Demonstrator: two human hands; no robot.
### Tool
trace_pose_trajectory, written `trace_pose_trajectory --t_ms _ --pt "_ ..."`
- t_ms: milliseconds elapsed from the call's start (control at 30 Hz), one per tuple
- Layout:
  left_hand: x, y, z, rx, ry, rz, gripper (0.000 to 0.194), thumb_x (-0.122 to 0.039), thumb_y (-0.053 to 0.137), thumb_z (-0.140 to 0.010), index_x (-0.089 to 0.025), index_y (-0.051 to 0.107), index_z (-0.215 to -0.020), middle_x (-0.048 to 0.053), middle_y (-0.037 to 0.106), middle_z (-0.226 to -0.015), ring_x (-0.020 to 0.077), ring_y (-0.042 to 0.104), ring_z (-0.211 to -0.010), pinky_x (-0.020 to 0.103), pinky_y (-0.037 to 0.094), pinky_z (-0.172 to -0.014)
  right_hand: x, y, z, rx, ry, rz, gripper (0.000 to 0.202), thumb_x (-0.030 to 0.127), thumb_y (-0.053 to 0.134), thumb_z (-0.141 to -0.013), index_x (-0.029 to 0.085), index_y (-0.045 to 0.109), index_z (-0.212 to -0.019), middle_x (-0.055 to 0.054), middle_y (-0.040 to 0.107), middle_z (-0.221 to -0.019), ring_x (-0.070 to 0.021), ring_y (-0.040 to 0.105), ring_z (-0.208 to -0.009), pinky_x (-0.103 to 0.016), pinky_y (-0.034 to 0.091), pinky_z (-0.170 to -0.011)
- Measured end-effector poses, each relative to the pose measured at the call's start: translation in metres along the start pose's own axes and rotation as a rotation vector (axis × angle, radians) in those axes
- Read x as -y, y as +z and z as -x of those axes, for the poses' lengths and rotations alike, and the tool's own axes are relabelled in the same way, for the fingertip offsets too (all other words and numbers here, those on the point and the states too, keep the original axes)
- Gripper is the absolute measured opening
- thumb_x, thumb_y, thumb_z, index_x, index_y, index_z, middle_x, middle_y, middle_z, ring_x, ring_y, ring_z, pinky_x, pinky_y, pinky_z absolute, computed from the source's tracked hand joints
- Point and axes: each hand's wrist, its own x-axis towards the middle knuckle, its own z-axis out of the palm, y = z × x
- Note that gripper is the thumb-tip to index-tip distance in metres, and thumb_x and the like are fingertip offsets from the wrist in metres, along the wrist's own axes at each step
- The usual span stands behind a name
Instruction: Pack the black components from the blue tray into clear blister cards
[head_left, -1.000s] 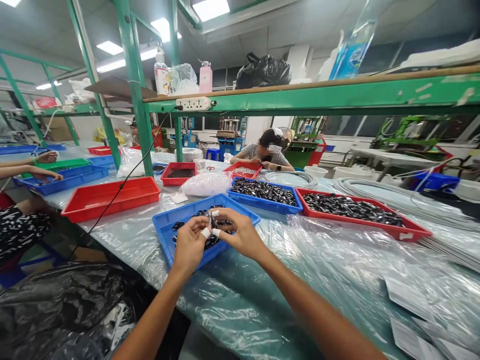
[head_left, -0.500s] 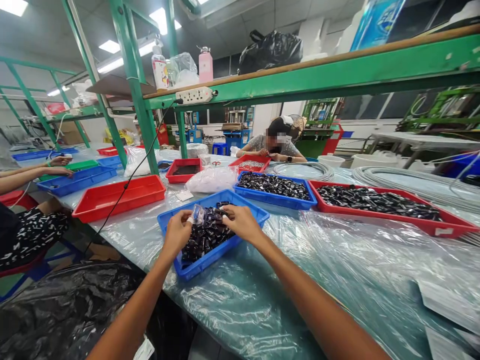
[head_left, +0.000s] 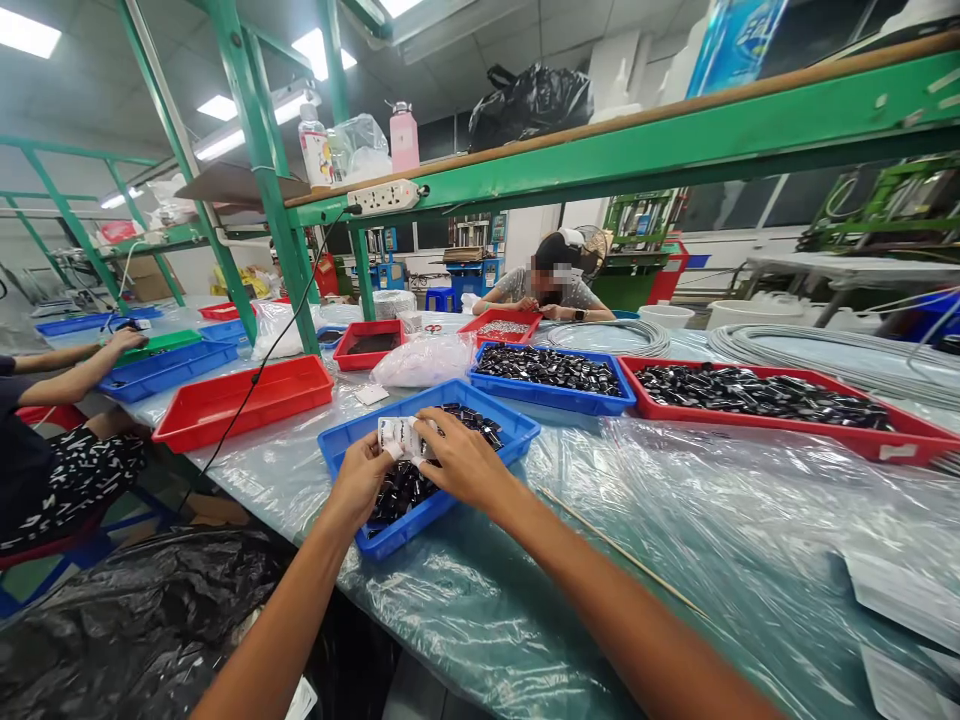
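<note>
Over a blue tray of small black pieces, both my hands meet at a small white block with dark print. My left hand pinches the block's left end between thumb and fingers. From the other side my right hand is closed on the right end, its fingers bent over the top. White coverings show on my thumb tips. Whether the block is a packet or a solid part, I cannot tell. The pieces lie heaped loosely in the tray, partly hidden under my hands.
Behind stand a blue tray and a long red tray, both full of black pieces. A red tray sits left, with a black cable hanging across it. A thin stick lies right. Co-workers sit opposite and at left.
The shiny clear item at my left fingers has given way to the white printed block. My right hand has moved left from the black pieces onto the block. The co-worker's hands at left have shifted.
</note>
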Motion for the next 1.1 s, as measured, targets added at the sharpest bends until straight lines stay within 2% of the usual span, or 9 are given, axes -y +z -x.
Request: trace_pose_trajectory --t_ms 133,233,367,500,633,767,867,967,1100 --pt "0.001 0.0 -0.002 -0.033 0.08 0.01 0.042 -0.025 0.085 -0.055 -0.014 0.07 -0.093 0.006 0.072 -0.091 0.0219 0.066 -0.09 0.032 0.047 -0.087 0.002 0.006 0.0 -0.065 -0.032 -0.021 0.043 0.025 0.069 -0.082 0.012 0.058 -0.122 -0.016 0.058 -0.131 -0.0346 0.05 -0.123 -0.053 0.042 -0.104" --pt "0.0 0.002 -0.002 -0.036 0.117 0.004 0.04 -0.024 0.086 -0.054 -0.015 0.07 -0.089 0.004 0.072 -0.089 0.0193 0.065 -0.086 0.029 0.046 -0.084 0.0 0.014 0.0 -0.107 0.012 -0.204 0.045 0.028 0.065 -0.087 0.013 0.056 -0.128 -0.015 0.06 -0.13 -0.0287 0.057 -0.117 -0.046 0.046 -0.101" --pt "0.0 0.001 0.0 0.014 0.13 -0.068 0.037 -0.023 0.084 -0.057 -0.016 0.069 -0.09 0.003 0.071 -0.089 0.0177 0.064 -0.085 0.027 0.045 -0.083 -0.006 0.024 0.003 -0.135 0.036 -0.366 0.039 0.018 0.06 -0.087 0.015 0.059 -0.126 -0.012 0.064 -0.124 -0.0242 0.061 -0.113 -0.039 0.049 -0.098" --pt "0.001 -0.003 0.001 0.041 0.165 -0.287 0.032 -0.027 0.078 -0.064 -0.016 0.067 -0.093 0.004 0.071 -0.089 0.02 0.065 -0.084 0.03 0.047 -0.081 -0.007 0.028 0.006 -0.098 0.077 -0.311 0.036 0.011 0.06 -0.082 0.013 0.064 -0.118 -0.012 0.07 -0.108 -0.0239 0.067 -0.095 -0.035 0.052 -0.084" --pt "0.001 -0.003 -0.002 -0.042 0.229 -0.537 0.023 -0.028 0.07 -0.069 -0.017 0.066 -0.089 0.004 0.07 -0.086 0.0229 0.065 -0.084 0.033 0.047 -0.081 -0.007 0.024 0.003 -0.016 0.144 -0.266 0.03 0.01 0.061 -0.081 0.013 0.066 -0.111 -0.009 0.072 -0.093 -0.0214 0.067 -0.082 -0.03 0.05 -0.076" --pt "0.001 -0.013 -0.009 -0.15 0.217 -0.569 0.021 -0.026 0.07 -0.066 -0.017 0.066 -0.084 0.004 0.069 -0.083 0.0243 0.063 -0.084 0.036 0.045 -0.084 -0.019 0.01 0.001 0.055 0.243 -0.228 0.025 0.012 0.059 -0.082 0.017 0.07 -0.104 -0.004 0.072 -0.08 -0.0194 0.066 -0.074 -0.029 0.049 -0.074" --pt "0.002 -0.022 -0.012 -0.184 0.179 -0.499 0.027 -0.03 0.071 -0.064 -0.016 0.065 -0.086 0.005 0.068 -0.083 0.0247 0.063 -0.084 0.038 0.047 -0.083 -0.027 0.004 0.003 0.058 0.307 -0.156 0.032 0.018 0.058 -0.085 0.017 0.067 -0.116 -0.009 0.072 -0.099 -0.024 0.067 -0.093 -0.036 0.05 -0.087" --pt "0.003 -0.02 -0.007 -0.12 0.116 -0.353 0.036 -0.037 0.068 -0.069 -0.016 0.062 -0.098 0.008 0.069 -0.097 0.0241 0.064 -0.089 0.038 0.051 -0.08 -0.026 0.007 0.005 -0.004 0.179 -0.167 0.044 0.021 0.06 -0.085 0.018 0.057 -0.129 -0.012 0.055 -0.135 -0.0264 0.055 -0.119 -0.042 0.045 -0.101" --pt "0.002 -0.007 0.0 -0.024 0.015 -0.008 0.041 -0.037 0.075 -0.068 -0.015 0.064 -0.101 0.009 0.068 -0.105 0.022 0.063 -0.096 0.036 0.05 -0.084 -0.014 0.016 0.005 -0.031 0.059 -0.26 0.043 0.016 0.059 -0.086 0.017 0.054 -0.129 -0.013 0.052 -0.135 -0.0235 0.057 -0.117 -0.04 0.047 -0.102"
